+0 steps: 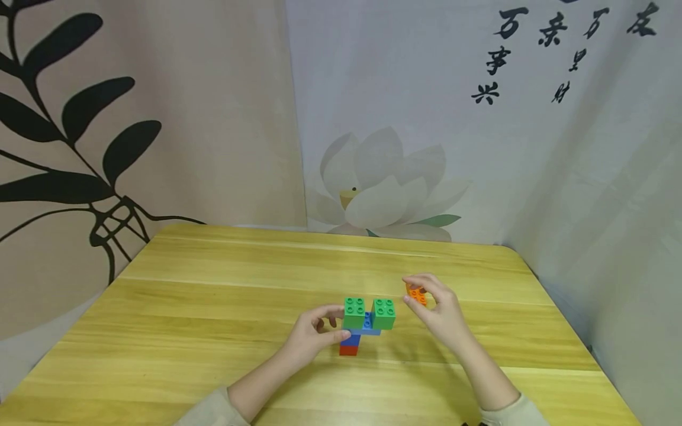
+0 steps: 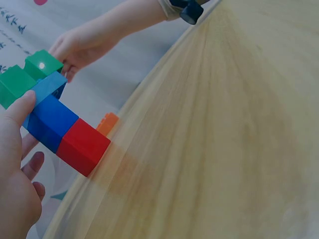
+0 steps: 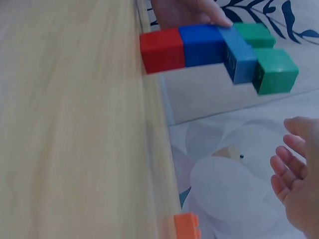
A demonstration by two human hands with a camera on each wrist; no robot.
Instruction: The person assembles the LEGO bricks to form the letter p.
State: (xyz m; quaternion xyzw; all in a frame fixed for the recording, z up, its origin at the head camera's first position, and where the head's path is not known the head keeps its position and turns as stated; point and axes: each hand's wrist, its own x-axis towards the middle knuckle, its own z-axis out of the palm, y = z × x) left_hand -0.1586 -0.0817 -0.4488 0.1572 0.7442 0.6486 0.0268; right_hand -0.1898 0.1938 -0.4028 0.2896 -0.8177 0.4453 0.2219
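Observation:
My left hand (image 1: 309,334) grips a stack of building bricks from its left side, thumb in front near the light blue brick. At the bottom of the stack a red brick (image 2: 83,147) meets the table; above it come a dark blue brick (image 2: 52,122), a longer light blue brick (image 3: 239,55) and, at its two ends, a pair of green bricks (image 1: 383,313). My right hand (image 1: 439,307) is to the right of the stack, its fingers relaxed and apart, holding nothing. Beyond those fingers in the head view, an orange brick (image 1: 415,294) rests on the table, partly hidden by them.
The wooden table (image 1: 213,284) spreads out on all sides of the bricks. Behind it hangs a curtain (image 1: 399,71) printed with a lotus and characters; dark printed leaves (image 1: 80,106) show at the left.

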